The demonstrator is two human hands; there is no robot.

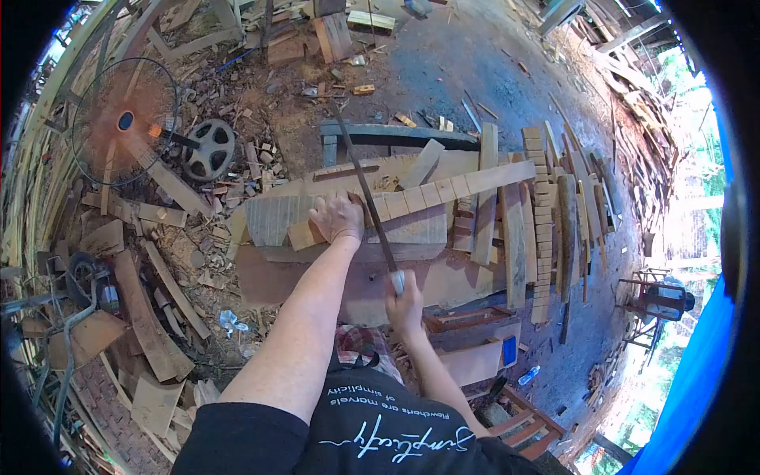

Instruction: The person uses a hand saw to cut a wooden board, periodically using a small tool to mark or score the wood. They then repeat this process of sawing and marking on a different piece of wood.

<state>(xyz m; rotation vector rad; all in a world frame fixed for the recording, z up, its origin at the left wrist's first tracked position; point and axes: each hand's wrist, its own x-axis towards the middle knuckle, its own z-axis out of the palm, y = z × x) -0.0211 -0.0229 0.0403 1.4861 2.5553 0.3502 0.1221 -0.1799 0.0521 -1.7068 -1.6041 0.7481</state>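
My left hand (339,219) presses down on a long wooden board (453,190), its fingers curled over the wood near the left end. Evenly spaced dark lines run across this board. In my right hand (405,307) is the grip of a long handsaw (369,190), closed in my fingers. The narrow, dark blade slants away from me, crossing the board just right of my left hand. Beneath the board lies a thick, grey, weathered plank (269,222) on a low bench. Part of the board is hidden under my left hand.
A round fan (125,121) stands at the left, near a grey spoked wheel (210,150). Several boards, one marked strip (543,237) among them, lie to the right. Wood scraps litter the ground. A plastic bottle (529,375) lies at lower right.
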